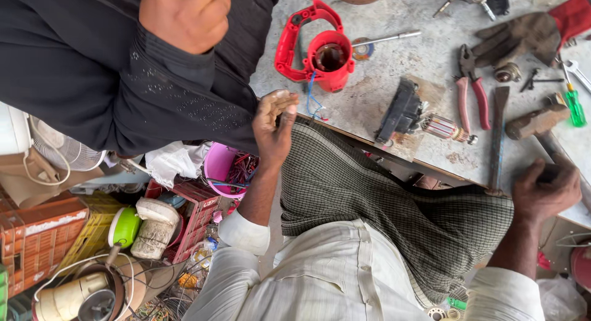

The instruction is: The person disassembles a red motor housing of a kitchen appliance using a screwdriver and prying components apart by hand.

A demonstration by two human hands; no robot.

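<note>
Your left hand [274,125] rests at the counter [394,62] edge, fingers curled on nothing, just below the red housing [315,47]. Your right hand [545,188] grips a hammer [542,125] handle at the counter's edge.

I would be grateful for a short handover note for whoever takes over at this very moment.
Left hand: curled at the bench edge, by the blue wire trailing from the red tool housing; what it pinches is unclear.
Right hand: curled over the bench edge, grip unclear.
Things: armature and black part lie loose on the bench, pliers beside them; checked cloth hangs between the hands.
Done: housing open, armature out.
Left: the parts lie separate.
Another person's fist is nearby.
</note>
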